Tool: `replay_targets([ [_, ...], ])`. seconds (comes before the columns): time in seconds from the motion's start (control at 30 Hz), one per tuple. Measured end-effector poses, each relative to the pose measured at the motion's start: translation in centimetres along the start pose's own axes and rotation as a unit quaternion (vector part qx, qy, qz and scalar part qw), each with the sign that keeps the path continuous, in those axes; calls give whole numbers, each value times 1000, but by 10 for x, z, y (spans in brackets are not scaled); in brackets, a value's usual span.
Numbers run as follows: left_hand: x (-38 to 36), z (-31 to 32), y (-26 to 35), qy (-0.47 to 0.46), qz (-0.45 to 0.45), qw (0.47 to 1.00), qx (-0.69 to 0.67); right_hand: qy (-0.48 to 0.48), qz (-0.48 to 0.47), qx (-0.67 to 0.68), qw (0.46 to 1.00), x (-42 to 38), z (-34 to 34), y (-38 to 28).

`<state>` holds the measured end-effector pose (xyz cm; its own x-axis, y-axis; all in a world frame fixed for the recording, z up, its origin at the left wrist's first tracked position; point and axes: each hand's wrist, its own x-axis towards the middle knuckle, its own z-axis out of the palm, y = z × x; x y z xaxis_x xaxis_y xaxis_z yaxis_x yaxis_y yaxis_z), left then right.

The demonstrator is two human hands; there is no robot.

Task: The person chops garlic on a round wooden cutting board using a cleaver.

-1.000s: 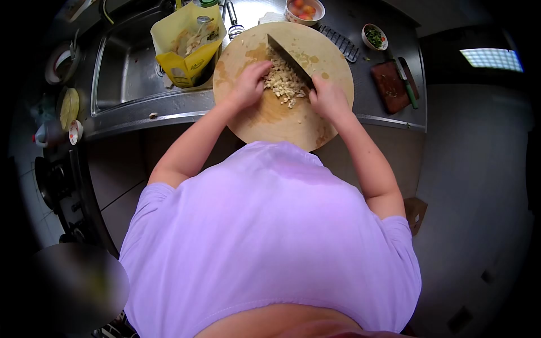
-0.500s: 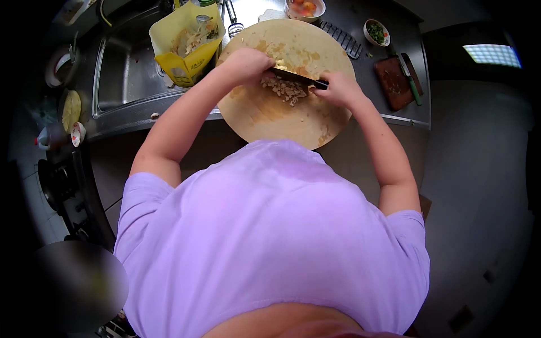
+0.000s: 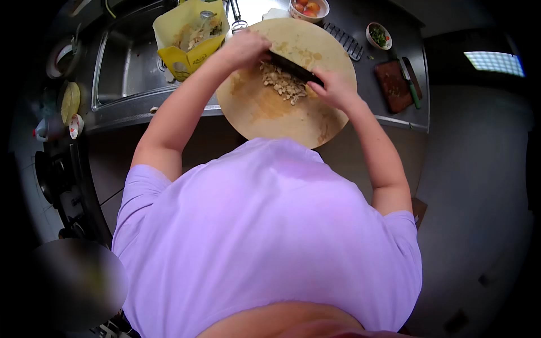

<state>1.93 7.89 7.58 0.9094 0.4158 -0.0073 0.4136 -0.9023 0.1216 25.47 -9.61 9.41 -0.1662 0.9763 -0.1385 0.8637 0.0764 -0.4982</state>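
Observation:
A kitchen knife [image 3: 291,67] with a dark blade lies slantwise over a round wooden cutting board [image 3: 265,115]. My right hand [image 3: 336,90] is closed around its handle end. At the opposite end, my left hand [image 3: 246,48] has its fingers closed at the blade tip; the fingertips are partly hidden. Just on my side of the blade sits a pile of small, pale chopped pieces [image 3: 283,84], whose kind I cannot make out. Wet stains and small scraps mark the board beyond the knife.
Left of the board stands a yellow bag [image 3: 179,63] with food scraps, beside a metal sink [image 3: 121,73]. Behind are a whisk [image 3: 239,23] and a bowl of reddish round items [image 3: 309,9]. A bowl of chopped greens [image 3: 378,36] and a brown board [image 3: 394,87] with a green-handled knife [image 3: 414,90] lie right.
My left hand and the blade tip have shifted away from me, and the blade looks more tilted, showing a broader dark face. The right hand has moved only slightly.

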Motion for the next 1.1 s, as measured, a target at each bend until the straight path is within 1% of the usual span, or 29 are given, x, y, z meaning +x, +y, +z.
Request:
replay_targets([
  [0.03, -4, 6, 0, 80, 32, 995, -42, 2, 8, -25, 1000, 6, 1, 2],
  [0.1, -2, 4, -2, 15, -1, 1000, -8, 11, -1, -40, 999, 6, -4, 2],
  [0.17, -3, -12, 3, 29, -8, 999, -18, -6, 22, 14, 1000, 1, -21, -12],
  [0.2, -4, -16, 4, 47, -17, 999, -22, -11, 52, -18, 998, -2, -30, -25],
  [0.23, -8, -15, 7, 44, -16, 999, -23, -13, 53, -16, 998, -2, -22, -22],
  [0.27, -15, -13, 12, 172, -7, 985, -24, 2, 50, -13, 999, -3, -8, -15],
  [0.3, -21, -13, 17, 301, 3, 953, -23, 19, 45, -13, 999, -4, 2, -9],
  [0.33, -35, 13, 25, 312, -50, 943, -102, 31, 49, -11, 998, -9, 7, -11],
  [0.37, -57, 26, 40, 255, -4, 959, -122, 35, 49, -12, 998, -11, 8, -11],
  [0.43, -100, 51, 85, 139, 146, 963, -177, 50, 80, 8, 996, -12, 8, -11],
  [0.47, -115, 64, 100, 12, 141, 972, -190, 48, 80, 11, 996, -15, 9, -13],
  [0.5, -115, 68, 102, 9, 139, 972, -191, 76, 86, 24, 993, -17, 7, -17],
  [0.53, -112, 73, 105, 13, 99, 980, -174, 104, 92, 36, 990, -18, 7, -20],
  [0.57, -106, 78, 106, 18, 59, 986, -156, 102, 92, 36, 990, -18, 9, -23],
  [0.6, -97, 73, 105, 68, 0, 992, -107, 96, 93, 49, 990, -19, 10, -26],
  [0.63, -85, 78, 99, 68, -3, 992, -110, 89, 95, 60, 990, -20, 13, -29],
  [0.67, -72, 84, 91, 171, -87, 968, -160, 84, 95, 58, 990, -21, 15, -32],
  [0.7, -61, 89, 84, 272, -169, 925, -204, 74, 107, 52, 990, -22, 18, -35],
  [0.73, -53, 92, 77, 276, -169, 923, -207, 66, 118, 45, 990, -21, 18, -38],
  [0.77, -46, 94, 72, 318, -178, 891, -272, 65, 116, 40, 990, -22, 16, -43],
  [0.8, -44, 91, 71, 356, -186, 852, -335, 90, 114, 58, 988, -25, 13, -52],
  [0.83, -45, 88, 74, 356, -188, 851, -336, 116, 114, 78, 984, -28, 14, -58],
  [0.87, -47, 85, 76, 321, -173, 871, -330, 115, 115, 78, 984, -28, 18, -61],
  [0.9, -47, 81, 78, 285, -155, 889, -323, 121, 108, 54, 985, -28, 24, -63],
  [0.93, -45, 83, 79, 284, -151, 890, -323, 129, 103, 31, 986, -28, 31, -65],
  [0.97, -42, 87, 81, 334, -172, 861, -344, 132, 106, 31, 985, -28, 39, -64],
  [1.0, -38, 90, 82, 384, -191, 828, -362, 101, 128, 19, 986, -25, 44, -64],
  [1.03, -36, 93, 81, 385, -187, 828, -362, 71, 148, 8, 986, -22, 46, -64],
  [1.1, -36, 95, 82, 389, -196, 835, -337, 72, 146, 3, 987, -21, 43, -65],
])
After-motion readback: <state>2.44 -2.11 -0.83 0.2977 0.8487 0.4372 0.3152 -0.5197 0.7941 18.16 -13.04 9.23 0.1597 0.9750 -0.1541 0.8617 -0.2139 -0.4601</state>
